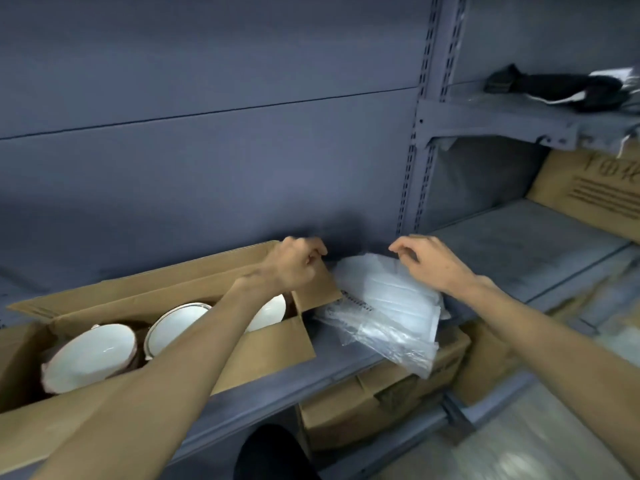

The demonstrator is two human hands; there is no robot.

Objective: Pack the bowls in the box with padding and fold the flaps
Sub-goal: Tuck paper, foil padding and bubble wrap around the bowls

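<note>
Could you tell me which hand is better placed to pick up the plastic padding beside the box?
The right hand. It hovers directly over the plastic padding on the shelf, fingers loosely curled and holding nothing. The left hand is busy gripping the box's end flap, and its arm crosses over the bowls.

White bowls [90, 355] with dark rims sit in a brown box [277, 344] on a gray-blue shelf [346, 367].
</note>
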